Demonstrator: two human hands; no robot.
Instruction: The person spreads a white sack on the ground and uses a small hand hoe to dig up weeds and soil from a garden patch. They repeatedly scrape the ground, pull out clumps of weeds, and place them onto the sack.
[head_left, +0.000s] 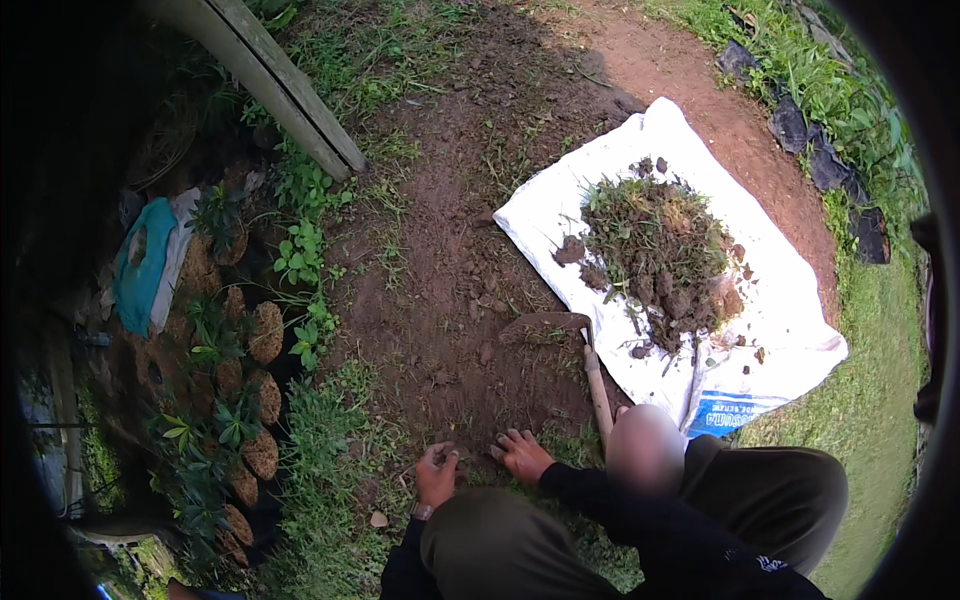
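Note:
My left hand (437, 472), a band at its wrist, is low over the soil just in front of my knee, fingers curled; whether it pinches anything I cannot tell. To its right, my right hand (523, 456) rests on the ground with its fingers spread and nothing visible in them. A hand hoe (598, 397) with a wooden handle and soil-coated blade lies beside my right hand, its neck at the edge of a white woven sack (757, 240). On the spread sack sits a heap of uprooted grass and soil clods (656, 255).
A wooden post (300, 97) stands at the upper left. Potted seedlings (238, 424) line the left side, near a teal plastic bag (142, 266). Low weeds (326, 450) border the bare soil. Black plastic (825, 154) edges the planting at the upper right.

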